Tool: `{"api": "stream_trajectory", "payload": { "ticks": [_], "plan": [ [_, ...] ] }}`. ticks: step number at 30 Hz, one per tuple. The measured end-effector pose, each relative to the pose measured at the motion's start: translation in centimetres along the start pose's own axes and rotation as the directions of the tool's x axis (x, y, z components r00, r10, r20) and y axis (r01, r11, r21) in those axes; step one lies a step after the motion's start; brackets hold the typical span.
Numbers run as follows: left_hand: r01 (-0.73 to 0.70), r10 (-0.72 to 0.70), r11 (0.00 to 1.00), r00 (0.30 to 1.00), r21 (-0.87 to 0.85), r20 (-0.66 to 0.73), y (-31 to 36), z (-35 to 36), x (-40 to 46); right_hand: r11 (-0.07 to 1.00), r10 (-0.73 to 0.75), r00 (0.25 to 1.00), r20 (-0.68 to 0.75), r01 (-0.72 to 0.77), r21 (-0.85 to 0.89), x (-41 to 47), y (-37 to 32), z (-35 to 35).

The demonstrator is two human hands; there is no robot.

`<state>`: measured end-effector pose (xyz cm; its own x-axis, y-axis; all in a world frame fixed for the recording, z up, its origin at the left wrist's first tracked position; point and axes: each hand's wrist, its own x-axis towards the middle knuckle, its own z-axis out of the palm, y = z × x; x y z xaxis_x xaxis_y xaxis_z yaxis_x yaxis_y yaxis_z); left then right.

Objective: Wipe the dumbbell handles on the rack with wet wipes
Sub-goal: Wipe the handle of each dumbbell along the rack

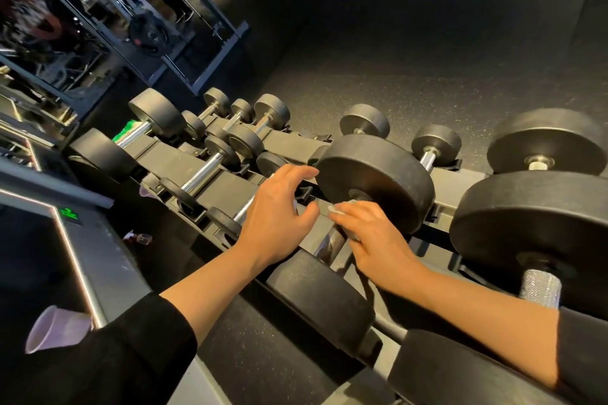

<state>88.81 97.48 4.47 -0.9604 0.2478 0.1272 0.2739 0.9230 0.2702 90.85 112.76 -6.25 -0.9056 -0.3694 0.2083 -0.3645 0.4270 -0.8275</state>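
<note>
Along the left, a green wipes packet (129,129) is lying beside the far dumbbells on the rack (230,189). Toward the middle, the person's left hand (274,214) is hovering over the rack with fingers spread and loosely bent, holding nothing, just beside a smaller dumbbell's handle. To its right, the right hand (370,240) is pressing a crumpled wet wipe (342,207) around the chrome handle (332,242) of a large dumbbell — fingers curled over the bar, close to the far black weight head (378,181). The wiping of this handle appears to be underway; the next move likely calls for sliding the wipe along the bar — then shifting right to the knurled handle (539,286) of the neighbouring dumbbell.
</note>
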Motion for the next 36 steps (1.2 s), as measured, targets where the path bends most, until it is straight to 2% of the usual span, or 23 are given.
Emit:
{"api": "stream_trajectory", "payload": {
  "ticks": [4, 7, 13, 15, 16, 18, 20, 22, 26, 31, 32, 34, 36],
  "plan": [
    [0.003, -0.003, 1.000, 1.000, 0.000, 0.008, 0.0, 0.1, 0.0, 0.993, 0.000, 0.999, 0.052, -0.006, 0.114, -0.4, -0.5, 0.3],
    [0.013, -0.013, 1.000, 1.000, 0.000, 0.020, 0.1, 0.0, 0.0, 0.990, -0.055, 0.994, 0.098, 0.041, 0.138, -0.6, -0.8, 0.7],
    [0.016, -0.017, 1.000, 0.999, 0.010, 0.040, 0.3, -0.1, 0.0, 0.963, -0.090, 0.990, 0.105, 0.059, 0.262, -0.7, -1.2, 1.2],
    [0.029, -0.029, 1.000, 0.999, 0.011, 0.046, 0.3, -0.2, 0.0, 0.949, -0.013, 0.998, 0.054, -0.005, 0.315, -1.0, -1.1, 1.0],
    [0.033, -0.033, 0.999, 0.998, 0.011, 0.048, 0.3, -0.2, 0.0, 0.944, 0.058, 0.998, -0.028, -0.046, 0.327, -1.0, -1.0, 0.8],
    [0.037, -0.038, 0.999, 0.998, 0.007, 0.057, 0.4, -0.3, 0.1, 0.938, 0.219, 0.948, -0.231, -0.139, 0.317, -1.1, -0.4, 0.7],
    [0.041, -0.042, 0.999, 0.997, 0.005, 0.067, 0.5, -0.3, 0.1, 0.909, 0.355, 0.885, -0.302, -0.250, 0.334, -0.8, 0.1, 0.6],
    [0.039, -0.040, 0.999, 0.997, 0.012, 0.073, 0.5, -0.3, 0.1, 0.887, 0.378, 0.892, -0.247, -0.272, 0.374, -0.6, 0.2, 0.9],
    [0.034, -0.036, 0.999, 0.996, 0.029, 0.082, 0.6, -0.3, 0.2, 0.855, 0.321, 0.937, -0.139, -0.224, 0.468, -0.8, -0.4, 1.2],
    [-0.007, 0.001, 0.998, 0.996, 0.070, 0.085, 0.6, -0.1, 0.1, 0.858, 0.164, 0.982, 0.093, -0.189, 0.478, -1.9, -1.4, 1.5],
    [-0.015, 0.010, 0.997, 0.997, 0.071, 0.079, 0.5, -0.1, 0.1, 0.847, 0.177, 0.982, 0.071, -0.188, 0.497, -1.8, -1.5, 1.2],
    [-0.023, 0.018, 0.998, 0.997, 0.064, 0.078, 0.4, -0.1, 0.0, 0.862, 0.235, 0.968, -0.086, -0.166, 0.480, -1.4, -1.3, 0.4],
    [-0.034, 0.030, 0.999, 0.995, 0.032, 0.093, 0.3, -0.1, 0.1, 0.921, 0.257, 0.943, -0.211, -0.173, 0.348, -0.5, -0.7, -0.5]
  ]
}}
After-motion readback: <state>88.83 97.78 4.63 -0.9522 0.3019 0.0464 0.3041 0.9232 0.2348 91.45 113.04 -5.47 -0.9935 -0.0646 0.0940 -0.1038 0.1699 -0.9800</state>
